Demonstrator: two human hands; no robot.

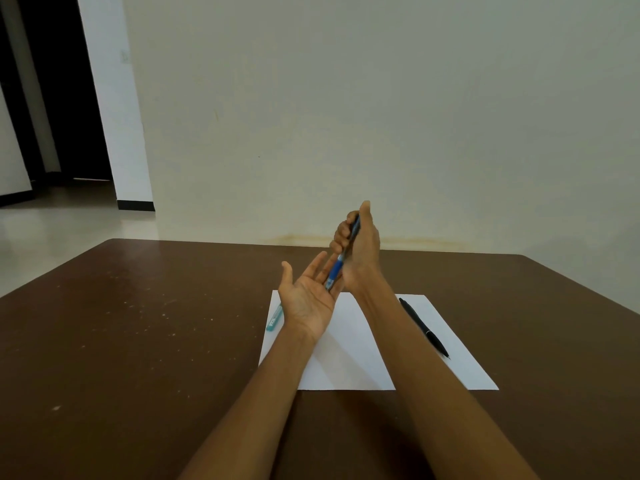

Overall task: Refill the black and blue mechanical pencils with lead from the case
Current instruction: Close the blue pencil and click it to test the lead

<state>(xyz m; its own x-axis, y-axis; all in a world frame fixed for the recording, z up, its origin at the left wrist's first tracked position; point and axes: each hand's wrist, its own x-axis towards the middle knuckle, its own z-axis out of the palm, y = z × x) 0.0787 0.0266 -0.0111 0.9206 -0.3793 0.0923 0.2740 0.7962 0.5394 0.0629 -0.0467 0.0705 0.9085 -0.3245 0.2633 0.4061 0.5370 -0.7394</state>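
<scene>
Right hand (pixel 358 247) grasping the blue pencil (pixel 337 268) tip-down over the released, upturned left hand (pixel 306 296), probably to catch anything that drops out, while the black pencil (pixel 424 327) and lead case (pixel 275 318) lie on the paper (pixel 363 358) on the bench (pixel 138 323).

White paper (pixel 349 358) lies on brown table (pixel 138 323).

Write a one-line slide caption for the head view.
Right hand holds the blue pencil tip-down over the open left palm; black pencil lies on white paper.
</scene>
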